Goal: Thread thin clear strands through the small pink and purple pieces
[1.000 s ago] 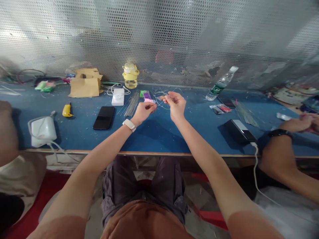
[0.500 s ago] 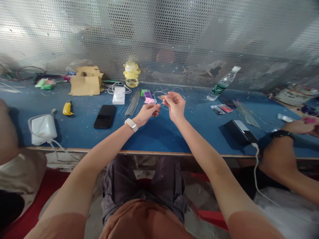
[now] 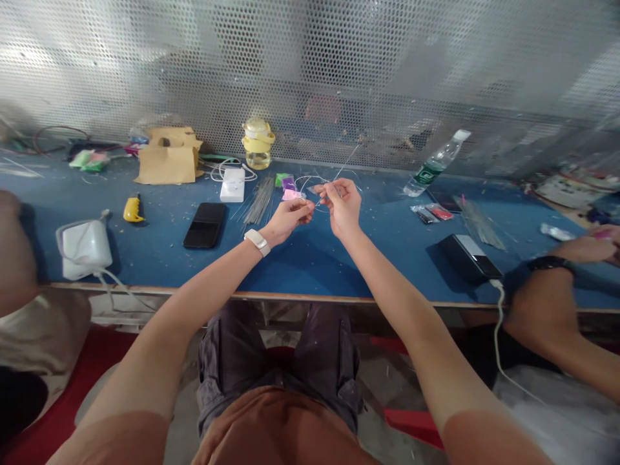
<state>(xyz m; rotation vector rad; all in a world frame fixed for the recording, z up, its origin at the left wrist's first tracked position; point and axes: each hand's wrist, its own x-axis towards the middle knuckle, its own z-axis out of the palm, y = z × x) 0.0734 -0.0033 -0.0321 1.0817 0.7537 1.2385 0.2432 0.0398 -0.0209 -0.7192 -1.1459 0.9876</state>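
My left hand point(image 3: 288, 218), with a pale band on the wrist, is closed in a pinch on a thin wire. Facing it, my right hand point(image 3: 343, 205) also pinches the wire point(image 3: 347, 161), whose pale straight end sticks up past the fingers toward the mesh. Curved loops of thin strand show behind both hands. How the strands cross between the fingertips is too fine to make out. Just beyond my left hand lie small pink point(image 3: 292, 194), purple and green packets. A bundle of thin grey wires point(image 3: 260, 201) rests to their left.
A black phone point(image 3: 205, 225), a white power adapter point(image 3: 233, 185) and a yellow-lidded bottle point(image 3: 258, 143) stand left. On the right are a water bottle point(image 3: 433, 166), a black box-shaped device point(image 3: 469, 258) and another wire bundle point(image 3: 479, 221). People sit at both sides; perforated metal point(image 3: 310, 77) backs the blue table.
The straight wire end now rises above my right hand, where it did not show before. Both hands stay in nearly the same place, still close together.
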